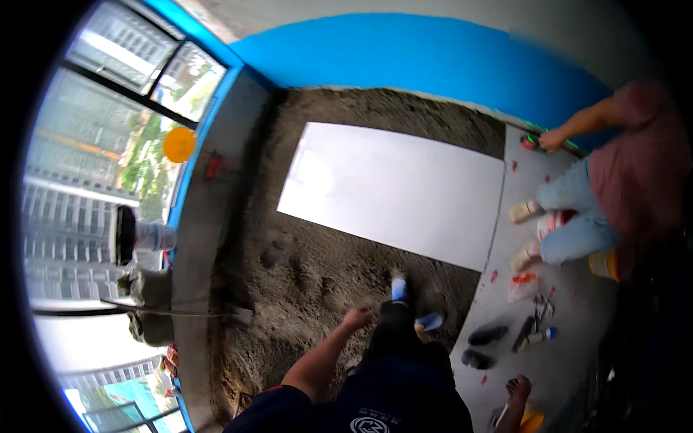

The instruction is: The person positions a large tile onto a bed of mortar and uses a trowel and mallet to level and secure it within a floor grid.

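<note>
My left hand (359, 317) hangs with loosely bent fingers beside my dark-clad leg, nothing visible in it. My right hand (517, 390) is low at the right, fingers loosely curled and apparently empty, above a yellow object (531, 420) partly cut by the rim. My feet, in pale blue-and-white footwear (399, 287), stand on rough dark mortar (289, 274). A large white slab (390, 191) lies on the mortar ahead of me, along the edge of grey laid tiles (520, 180).
A co-worker (632, 173) crouches at right, a hand (552, 141) on a pink-and-green tool (529, 142). Dark shoes (487, 334), a bag (524, 289) and small tools lie on the tiles. Left are windows, a ledge (195, 260) with buckets (151, 234) and sacks, and a long-handled tool (238, 314).
</note>
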`<action>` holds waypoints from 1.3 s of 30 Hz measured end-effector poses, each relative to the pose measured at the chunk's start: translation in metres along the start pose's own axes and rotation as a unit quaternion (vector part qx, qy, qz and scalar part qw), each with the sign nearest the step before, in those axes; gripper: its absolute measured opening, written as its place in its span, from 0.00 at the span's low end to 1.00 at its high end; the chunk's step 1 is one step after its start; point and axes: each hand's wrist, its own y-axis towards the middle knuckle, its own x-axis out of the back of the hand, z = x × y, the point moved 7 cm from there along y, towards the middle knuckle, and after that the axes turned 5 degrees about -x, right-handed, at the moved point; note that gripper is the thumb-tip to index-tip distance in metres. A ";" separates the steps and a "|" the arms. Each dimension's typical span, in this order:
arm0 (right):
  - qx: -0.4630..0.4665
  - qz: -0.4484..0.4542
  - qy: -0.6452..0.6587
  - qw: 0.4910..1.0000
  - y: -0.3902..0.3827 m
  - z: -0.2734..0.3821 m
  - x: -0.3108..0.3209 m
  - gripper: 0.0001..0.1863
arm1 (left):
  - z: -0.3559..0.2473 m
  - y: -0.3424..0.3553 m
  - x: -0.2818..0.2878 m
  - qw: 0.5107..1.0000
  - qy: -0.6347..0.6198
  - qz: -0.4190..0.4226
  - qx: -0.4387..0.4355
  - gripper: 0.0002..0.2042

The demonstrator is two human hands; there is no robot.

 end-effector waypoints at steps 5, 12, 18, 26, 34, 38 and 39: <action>-0.057 -0.042 -0.108 0.992 -0.020 -0.055 -0.028 0.15 | -0.042 0.078 0.032 0.999 -0.016 0.010 0.031 0.24; -0.060 0.034 -0.097 0.993 -0.080 -0.085 -0.135 0.15 | -0.059 0.111 0.059 0.996 0.035 0.014 0.082 0.21; -0.089 -0.016 -0.104 0.990 -0.071 -0.116 -0.113 0.18 | -0.105 0.098 0.017 0.995 0.062 0.057 0.057 0.18; -0.118 -0.026 -0.112 0.986 -0.013 -0.145 -0.068 0.21 | -0.097 0.075 -0.022 0.994 0.081 0.068 0.041 0.16; 0.010 -0.058 -0.086 0.995 0.032 -0.078 -0.012 0.21 | -0.064 0.042 -0.087 0.994 0.110 -0.018 -0.009 0.16; -0.032 -0.091 -0.079 0.992 0.074 -0.093 0.045 0.19 | -0.088 0.030 -0.150 0.987 0.099 0.009 -0.130 0.17; -0.032 -0.098 -0.084 0.991 0.080 -0.096 0.056 0.18 | -0.089 0.028 -0.167 0.983 0.102 0.020 -0.152 0.17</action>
